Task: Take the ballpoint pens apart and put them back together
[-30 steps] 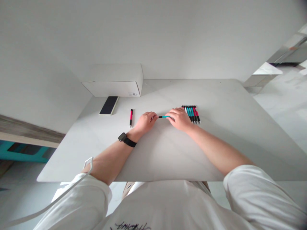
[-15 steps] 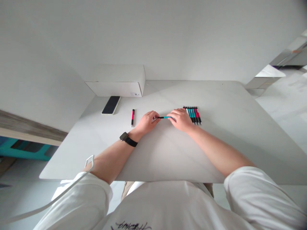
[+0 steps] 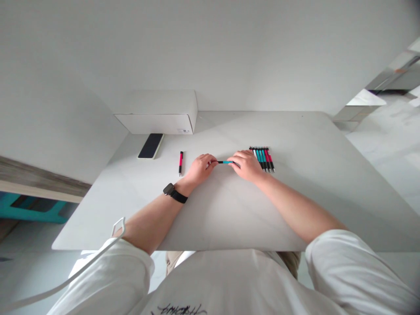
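Observation:
Between my two hands a teal and black pen [image 3: 225,162] lies crosswise, just over the tabletop. The fingers of my left hand [image 3: 202,168] are closed on its black end, and those of my right hand [image 3: 245,164] pinch its teal end. Both pen tips are hidden by my fingers. Just beyond my right hand lies a row of several pens [image 3: 266,158], teal, pink-red and white with black grips, side by side and partly covered by that hand. To the left of my left hand a single pink-red and black pen [image 3: 180,163] lies by itself.
A white box [image 3: 154,123] stands against the wall at the back left of the pale table [image 3: 229,218]. In front of it lies a phone [image 3: 151,145]. A white cable [image 3: 82,267] runs past my left forearm, which wears a black watch [image 3: 175,192].
Both hands keep hold of the teal pen, and less of its black part shows beside my left fingers. The whole view has shifted slightly; the other pens lie where they were.

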{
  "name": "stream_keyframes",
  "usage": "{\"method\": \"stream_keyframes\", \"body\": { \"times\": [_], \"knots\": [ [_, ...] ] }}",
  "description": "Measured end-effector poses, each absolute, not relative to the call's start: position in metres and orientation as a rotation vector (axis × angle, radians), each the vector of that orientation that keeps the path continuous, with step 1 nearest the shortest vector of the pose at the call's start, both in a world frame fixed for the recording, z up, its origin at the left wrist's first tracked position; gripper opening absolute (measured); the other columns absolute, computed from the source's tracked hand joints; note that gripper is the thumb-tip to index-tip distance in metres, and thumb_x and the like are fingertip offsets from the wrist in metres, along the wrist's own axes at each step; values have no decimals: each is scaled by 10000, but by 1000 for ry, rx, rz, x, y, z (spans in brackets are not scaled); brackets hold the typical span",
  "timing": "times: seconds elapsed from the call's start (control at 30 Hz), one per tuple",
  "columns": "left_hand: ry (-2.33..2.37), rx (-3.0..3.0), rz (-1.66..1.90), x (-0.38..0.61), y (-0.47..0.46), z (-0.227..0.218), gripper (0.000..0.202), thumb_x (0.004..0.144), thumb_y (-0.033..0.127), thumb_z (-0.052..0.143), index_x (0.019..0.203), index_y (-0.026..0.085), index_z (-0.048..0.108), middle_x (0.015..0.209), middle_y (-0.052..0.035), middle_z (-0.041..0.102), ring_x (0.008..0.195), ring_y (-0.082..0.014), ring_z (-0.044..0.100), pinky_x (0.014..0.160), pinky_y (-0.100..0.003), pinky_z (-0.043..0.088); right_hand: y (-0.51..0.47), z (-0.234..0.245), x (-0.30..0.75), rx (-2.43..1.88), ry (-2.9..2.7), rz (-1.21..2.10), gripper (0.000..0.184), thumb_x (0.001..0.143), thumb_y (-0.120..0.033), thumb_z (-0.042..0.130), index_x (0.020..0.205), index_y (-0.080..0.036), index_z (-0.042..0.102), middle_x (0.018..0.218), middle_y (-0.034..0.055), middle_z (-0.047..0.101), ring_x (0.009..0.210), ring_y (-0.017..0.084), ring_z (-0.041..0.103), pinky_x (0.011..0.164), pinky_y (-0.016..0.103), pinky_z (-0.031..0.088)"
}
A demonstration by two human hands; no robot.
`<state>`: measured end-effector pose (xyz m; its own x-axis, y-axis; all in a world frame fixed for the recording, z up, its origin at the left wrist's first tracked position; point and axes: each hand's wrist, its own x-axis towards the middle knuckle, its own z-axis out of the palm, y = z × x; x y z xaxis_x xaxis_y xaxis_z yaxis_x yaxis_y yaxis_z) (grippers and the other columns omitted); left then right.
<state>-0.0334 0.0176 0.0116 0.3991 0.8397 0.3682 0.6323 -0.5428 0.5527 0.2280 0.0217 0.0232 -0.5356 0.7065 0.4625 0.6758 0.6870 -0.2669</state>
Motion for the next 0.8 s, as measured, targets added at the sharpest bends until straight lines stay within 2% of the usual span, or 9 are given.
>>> {"method": "stream_keyframes", "body": {
  "times": [0.2,0.27,0.4,0.47,0.57,0.67,0.8],
  "knots": [
    [1320,2295,961,-35,17,14,156,1028,339,588,1026,220,689,950,-54,704,895,-211,628,824,-354,497,25,30,231,-1077,-2211,283,177,953,-318,712,1106,-268,785,1039,68,768,1005,263,669,976,440,448],
    [1366,2245,998,-35,17,14,178,1040,348,559,1024,220,683,944,-54,701,890,-208,633,806,-347,501,28,34,231,-1083,-2034,516,213,925,-368,738,1107,-264,775,1061,66,771,997,257,680,972,439,483],
    [1283,2260,989,-33,13,18,251,1061,406,515,1031,224,686,945,-59,706,895,-209,648,829,-359,513,31,40,225,-1023,-1517,1099,323,808,-503,831,999,-258,745,943,25,740,902,211,677,836,363,549],
    [1136,2328,913,-31,10,21,288,1059,455,525,1031,226,697,954,-65,718,903,-215,659,870,-378,515,30,42,222,-951,-1329,1305,363,761,-526,870,955,-262,716,937,7,714,896,188,670,790,324,559],
    [967,2371,818,-30,7,26,358,1078,495,480,1029,229,713,986,-76,738,938,-224,675,932,-394,506,28,42,221,-863,-1189,1504,366,769,-521,873,942,-267,674,981,-4,692,878,170,673,764,320,584],
    [976,2316,848,-32,7,27,454,1114,493,359,1035,223,715,1003,-83,739,970,-227,679,961,-395,502,29,38,224,-867,-1140,1544,397,782,-498,864,1057,-289,668,903,-26,659,752,153,657,709,332,590],
    [1031,2223,885,-34,9,27,517,1123,512,289,1030,220,705,988,-78,733,947,-221,679,936,-383,513,31,37,227,-915,-1148,1535,589,797,-482,841,1320,-375,592,910,-40,665,672,143,633,623,309,561]
  ]
}}
